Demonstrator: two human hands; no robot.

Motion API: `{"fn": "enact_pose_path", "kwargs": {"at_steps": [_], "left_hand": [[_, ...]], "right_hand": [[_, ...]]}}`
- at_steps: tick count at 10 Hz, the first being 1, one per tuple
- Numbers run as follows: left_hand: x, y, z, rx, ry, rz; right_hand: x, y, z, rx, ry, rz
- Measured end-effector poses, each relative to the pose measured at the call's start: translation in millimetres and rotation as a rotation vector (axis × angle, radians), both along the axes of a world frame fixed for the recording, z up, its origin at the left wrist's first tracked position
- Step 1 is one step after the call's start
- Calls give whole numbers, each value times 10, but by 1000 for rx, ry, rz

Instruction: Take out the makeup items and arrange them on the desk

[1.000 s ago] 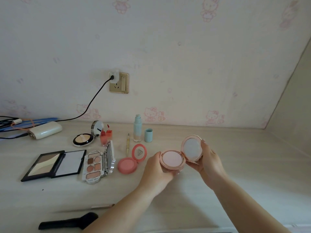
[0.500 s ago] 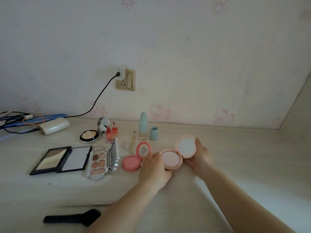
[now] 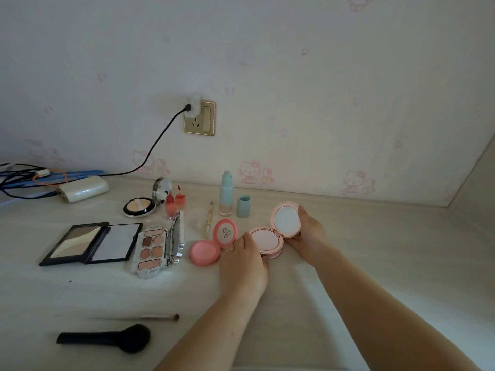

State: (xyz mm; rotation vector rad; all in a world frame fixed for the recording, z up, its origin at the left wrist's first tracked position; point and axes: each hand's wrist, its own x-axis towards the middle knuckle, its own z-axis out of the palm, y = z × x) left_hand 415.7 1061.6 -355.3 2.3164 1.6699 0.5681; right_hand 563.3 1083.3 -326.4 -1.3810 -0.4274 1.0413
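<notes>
Setting down: the open pink compact (image 3: 273, 234) is being placed on the surface (image 3: 375, 250), just right of the coral blush compact (image 3: 211, 243).
Surface: pale and wide, bare to the right; 2 brushes lie near its front edge.
Black palette (image 3: 91, 243): open and flat at the far left of the row.
Eyeshadow palette (image 3: 158, 246): open, just beside the black one.
Left hand (image 3: 242, 266): fingers curled around the compact's base, pinching its near rim.
Right hand (image 3: 308, 236): fingers cupped behind the raised mirror lid, steadying it.
Doing it well: I'd say lower the base flat, keep a small gap from the coral compact, and release the lid last so it doesn't snap shut or tip.
</notes>
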Motion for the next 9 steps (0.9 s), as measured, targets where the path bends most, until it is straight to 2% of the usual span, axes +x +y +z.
{"fn": "enact_pose_path", "kwargs": {"at_steps": [3,5,7,9], "left_hand": [[-29,25,19,-40,24,-9],[-56,49,32,-76,23,-73],[-89,46,2,-120,-66,-95],[-281,-59,73,-100,-262,-155]], "right_hand": [[109,39,-87,-91,-351,-48],[20,-27,-31,-104,-421,-28],[84,-102,-80,-66,-445,12],[61,-424,82,5,-591,-61]]}}
